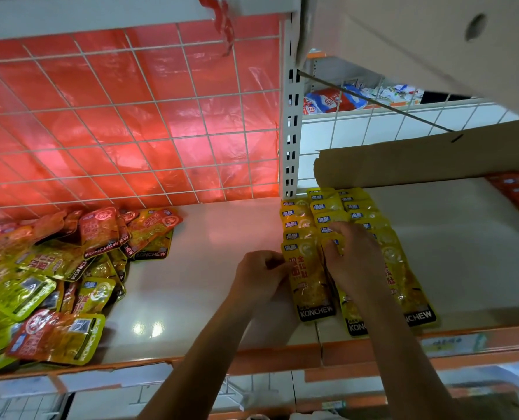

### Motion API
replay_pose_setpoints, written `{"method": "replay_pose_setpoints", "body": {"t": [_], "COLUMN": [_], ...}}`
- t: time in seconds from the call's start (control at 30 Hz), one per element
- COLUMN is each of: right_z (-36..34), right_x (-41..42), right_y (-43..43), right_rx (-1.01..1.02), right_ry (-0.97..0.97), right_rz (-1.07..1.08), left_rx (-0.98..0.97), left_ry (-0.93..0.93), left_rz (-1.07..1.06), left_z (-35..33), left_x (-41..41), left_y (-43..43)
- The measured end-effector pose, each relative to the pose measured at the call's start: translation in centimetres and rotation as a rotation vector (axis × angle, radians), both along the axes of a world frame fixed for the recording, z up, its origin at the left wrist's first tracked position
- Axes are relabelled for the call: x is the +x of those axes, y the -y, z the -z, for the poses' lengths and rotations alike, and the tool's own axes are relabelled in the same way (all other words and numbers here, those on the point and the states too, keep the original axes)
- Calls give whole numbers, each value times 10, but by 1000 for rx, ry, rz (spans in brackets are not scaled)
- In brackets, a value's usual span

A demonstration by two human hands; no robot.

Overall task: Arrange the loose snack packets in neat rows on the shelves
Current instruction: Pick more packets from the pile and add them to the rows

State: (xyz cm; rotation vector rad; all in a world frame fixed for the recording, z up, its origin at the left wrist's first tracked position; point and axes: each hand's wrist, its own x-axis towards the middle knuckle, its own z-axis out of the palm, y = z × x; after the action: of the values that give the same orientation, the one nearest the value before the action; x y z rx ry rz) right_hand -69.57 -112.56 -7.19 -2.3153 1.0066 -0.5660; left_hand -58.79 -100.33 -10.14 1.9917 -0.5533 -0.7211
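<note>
Yellow KONCHEW snack packets lie in three overlapping rows [328, 213] on the white shelf [221, 237], beside the upright post. My left hand [259, 275] pinches the left edge of the front packet [309, 283] of the left row. My right hand [353, 259] presses flat on the middle row, fingers curled over a packet's top; whether it grips one I cannot tell. A loose heap of red and yellow packets [49, 283] covers the shelf's left part.
A wire grid [130, 116] backed by red plastic closes the rear left. A cardboard flap [418, 159] stands behind the rows. Red packets [518, 192] lie at the far right. The shelf's orange front edge [282, 356] runs below my arms.
</note>
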Motion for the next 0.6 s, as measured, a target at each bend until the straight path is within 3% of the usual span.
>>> {"method": "replay_pose_setpoints", "body": {"t": [0.27, 0.6], "right_z": [4, 5], "right_x": [2, 8], "right_y": [0, -4], "right_rx": [-16, -1], "right_ry": [-39, -28], "right_rz": [-7, -10], "left_rx": [144, 143], "left_ry": [185, 209], "left_rz": [57, 64], "left_z": [-5, -10], "left_x": [-2, -4], "left_y": [2, 4]}}
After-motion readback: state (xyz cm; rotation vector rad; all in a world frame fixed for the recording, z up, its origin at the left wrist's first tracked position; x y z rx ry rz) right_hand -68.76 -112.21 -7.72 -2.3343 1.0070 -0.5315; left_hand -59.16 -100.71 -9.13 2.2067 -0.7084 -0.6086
